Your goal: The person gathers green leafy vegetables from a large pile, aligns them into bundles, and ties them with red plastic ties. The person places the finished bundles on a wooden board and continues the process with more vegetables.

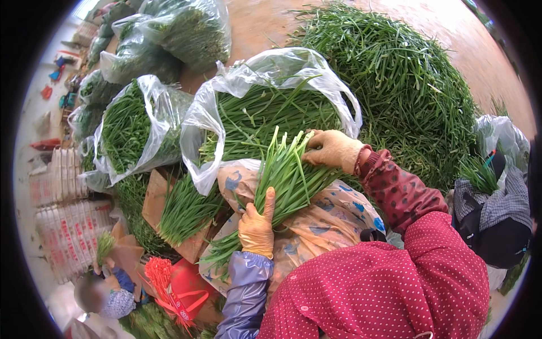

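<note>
Across my lap lies a loose bunch of green garlic chives (292,182), its pale cut ends fanned upward. My left hand (256,229), in a yellow rubber glove, grips the bunch from below with the thumb laid along the stalks. My right hand (334,149), in a tan cloth glove, pinches at stalks on the bunch's upper right side; its fingertips are partly hidden. An orange plastic sheet with blue prints (326,229) covers my lap under the bunch. Just beyond stands an open clear plastic bag (199,123) filled with chives laid lengthwise.
A large heap of loose chives (394,80) rises at the upper right. Filled plastic bags (182,38) stand at the upper left. Chives rest on a wooden board (154,199) beside red ties (159,271). Another person (116,303) sits at lower left, another (493,212) at right.
</note>
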Tool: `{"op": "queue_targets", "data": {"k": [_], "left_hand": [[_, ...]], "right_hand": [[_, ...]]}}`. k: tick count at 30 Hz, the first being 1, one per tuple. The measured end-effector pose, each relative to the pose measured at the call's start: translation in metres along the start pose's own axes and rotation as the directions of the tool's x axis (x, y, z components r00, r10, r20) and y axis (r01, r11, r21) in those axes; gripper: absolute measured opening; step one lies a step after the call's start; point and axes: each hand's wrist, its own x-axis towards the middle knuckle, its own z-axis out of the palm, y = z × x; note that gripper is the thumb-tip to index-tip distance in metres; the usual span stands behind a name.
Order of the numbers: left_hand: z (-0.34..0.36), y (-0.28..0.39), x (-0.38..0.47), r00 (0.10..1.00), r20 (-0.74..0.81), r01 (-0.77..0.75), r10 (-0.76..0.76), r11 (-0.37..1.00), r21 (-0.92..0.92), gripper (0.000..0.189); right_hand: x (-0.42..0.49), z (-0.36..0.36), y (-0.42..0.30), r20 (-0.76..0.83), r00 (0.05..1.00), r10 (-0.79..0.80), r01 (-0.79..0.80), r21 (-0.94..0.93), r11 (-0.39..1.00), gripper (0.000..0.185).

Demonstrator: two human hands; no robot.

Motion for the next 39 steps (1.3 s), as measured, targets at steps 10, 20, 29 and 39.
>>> {"op": "queue_targets", "data": {"k": [10,20,29,39], "left_hand": [[0.002,0.004,0.001,0.999,-0.042,-0.022,0.025,0.998,0.054,0.100],[-0.005,0.012,-0.001,0.999,0.042,-0.036,0.028,0.978,0.205,0.098],[-0.012,0.009,-0.019,0.997,0.074,-0.032,0.019,0.983,0.182,0.101],[-0.004,0.006,-0.026,0.999,-0.023,-0.040,0.045,0.984,0.176,0.101]], "right_hand": [[-0.027,-0.038,0.107,-0.583,0.732,0.353,-0.448,-0.022,0.894,0.033],[-0.068,0.054,-0.036,-0.347,0.922,-0.170,-0.057,-0.558,0.828,0.042],[-0.048,-0.008,0.008,-0.491,0.768,0.410,-0.602,-0.337,0.724,0.026],[0.007,-0.019,-0.045,-0.111,0.992,-0.051,-0.039,-0.680,0.732,0.056]]}}
